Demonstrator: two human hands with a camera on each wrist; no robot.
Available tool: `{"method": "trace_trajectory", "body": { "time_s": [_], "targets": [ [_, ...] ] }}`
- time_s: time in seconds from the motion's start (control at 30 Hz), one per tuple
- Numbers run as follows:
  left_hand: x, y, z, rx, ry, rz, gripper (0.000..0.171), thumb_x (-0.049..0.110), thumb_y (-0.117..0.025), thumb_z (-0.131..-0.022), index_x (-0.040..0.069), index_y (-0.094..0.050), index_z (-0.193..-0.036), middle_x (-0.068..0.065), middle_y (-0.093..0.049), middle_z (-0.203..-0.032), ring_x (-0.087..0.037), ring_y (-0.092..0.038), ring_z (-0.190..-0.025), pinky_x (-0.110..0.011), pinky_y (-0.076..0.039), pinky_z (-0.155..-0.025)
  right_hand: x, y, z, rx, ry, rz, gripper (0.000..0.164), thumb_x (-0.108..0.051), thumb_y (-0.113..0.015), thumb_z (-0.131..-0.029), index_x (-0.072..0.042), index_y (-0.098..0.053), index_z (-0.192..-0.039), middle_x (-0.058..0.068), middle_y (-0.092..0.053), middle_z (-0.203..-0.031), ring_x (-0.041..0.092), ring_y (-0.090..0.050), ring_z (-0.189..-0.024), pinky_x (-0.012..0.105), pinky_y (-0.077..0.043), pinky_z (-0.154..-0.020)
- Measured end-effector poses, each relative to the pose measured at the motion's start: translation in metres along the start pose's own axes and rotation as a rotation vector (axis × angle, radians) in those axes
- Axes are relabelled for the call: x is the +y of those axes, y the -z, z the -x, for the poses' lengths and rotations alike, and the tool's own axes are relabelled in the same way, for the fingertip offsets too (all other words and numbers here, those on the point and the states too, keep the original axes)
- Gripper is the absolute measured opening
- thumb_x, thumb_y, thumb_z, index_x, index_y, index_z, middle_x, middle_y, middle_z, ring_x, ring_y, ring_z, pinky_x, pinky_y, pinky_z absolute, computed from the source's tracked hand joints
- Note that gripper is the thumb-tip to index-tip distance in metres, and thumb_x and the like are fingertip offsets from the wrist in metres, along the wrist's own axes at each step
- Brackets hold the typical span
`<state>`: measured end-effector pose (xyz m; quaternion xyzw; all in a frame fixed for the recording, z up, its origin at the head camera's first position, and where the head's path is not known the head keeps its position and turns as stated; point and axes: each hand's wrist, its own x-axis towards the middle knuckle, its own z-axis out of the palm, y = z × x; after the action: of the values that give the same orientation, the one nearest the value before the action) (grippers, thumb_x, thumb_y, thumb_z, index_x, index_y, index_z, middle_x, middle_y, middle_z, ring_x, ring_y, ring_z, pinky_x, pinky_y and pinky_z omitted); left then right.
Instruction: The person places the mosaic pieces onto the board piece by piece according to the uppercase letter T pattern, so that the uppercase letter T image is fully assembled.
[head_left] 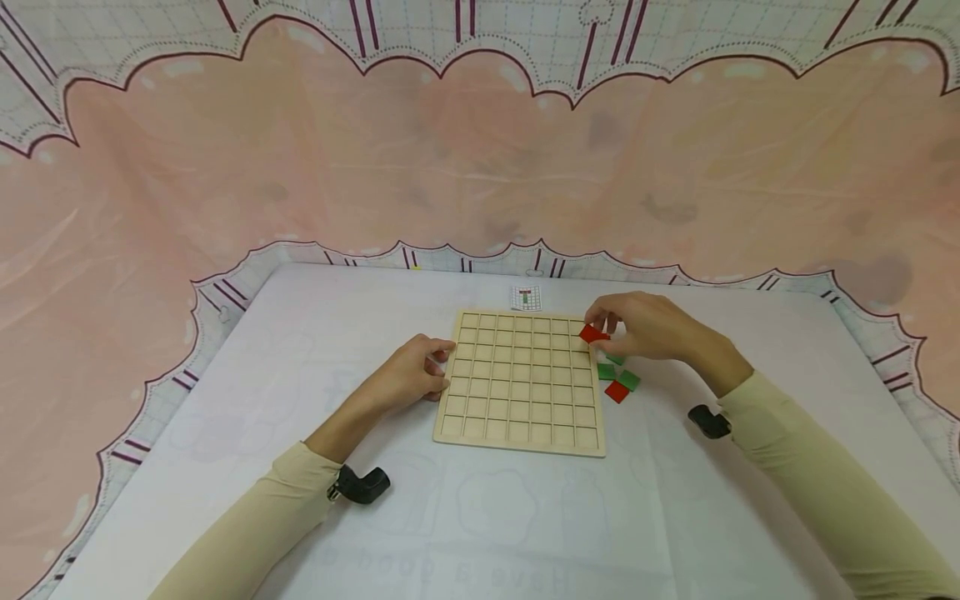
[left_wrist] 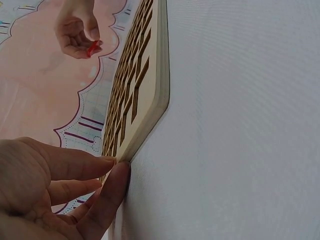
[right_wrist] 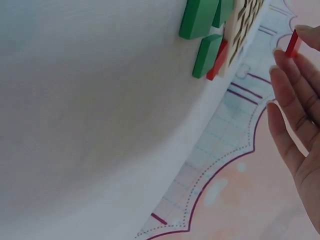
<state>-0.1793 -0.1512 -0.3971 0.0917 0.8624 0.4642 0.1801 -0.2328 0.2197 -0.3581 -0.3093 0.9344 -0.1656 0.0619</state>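
A wooden grid board (head_left: 520,382) with square recesses lies on the white table. At its left edge, my left hand (head_left: 411,369) holds the rim with thumb and fingertips; the left wrist view shows the fingertips (left_wrist: 116,170) right against the board's side. My right hand (head_left: 647,327) pinches a red square tile (head_left: 591,333) between thumb and index finger, over the board's far right corner. In the right wrist view that tile (right_wrist: 291,44) is seen edge-on, the other fingers spread below it. Loose green tiles (head_left: 629,381) and a red tile (head_left: 617,392) lie beside the board's right edge, under this hand.
A small printed card (head_left: 526,298) with a grid and a coloured figure lies just beyond the board's far edge. A patterned cloth (head_left: 480,167) hangs behind the white table (head_left: 337,533). Each wrist carries a black camera mount (head_left: 363,485).
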Motion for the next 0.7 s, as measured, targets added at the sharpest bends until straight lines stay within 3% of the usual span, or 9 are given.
{"method": "trace_trajectory", "body": {
  "time_s": [0.4, 0.7],
  "targets": [
    [0.001, 0.000, -0.001, 0.002, 0.012, -0.013, 0.064, -0.013, -0.068, -0.087, -0.007, -0.047, -0.147, -0.020, -0.049, -0.121, -0.022, -0.055, -0.091, -0.030, -0.060, -0.067, -0.007, -0.004, -0.020, -0.016, 0.050, -0.004, 0.024, -0.029, -0.076, -0.088, -0.019, -0.072, -0.110, -0.009, -0.069, -0.097, 0.014, -0.063, -0.089, 0.029, -0.053, -0.071],
    [0.001, 0.000, -0.001, -0.002, 0.014, -0.006, 0.064, -0.013, -0.067, -0.087, -0.007, -0.046, -0.147, -0.020, -0.048, -0.122, -0.022, -0.055, -0.093, -0.030, -0.061, -0.067, -0.014, -0.003, -0.030, -0.053, 0.051, -0.022, 0.025, -0.025, -0.074, -0.088, -0.019, -0.071, -0.112, -0.007, -0.069, -0.105, 0.013, -0.062, -0.093, 0.029, -0.054, -0.072]
  ]
}}
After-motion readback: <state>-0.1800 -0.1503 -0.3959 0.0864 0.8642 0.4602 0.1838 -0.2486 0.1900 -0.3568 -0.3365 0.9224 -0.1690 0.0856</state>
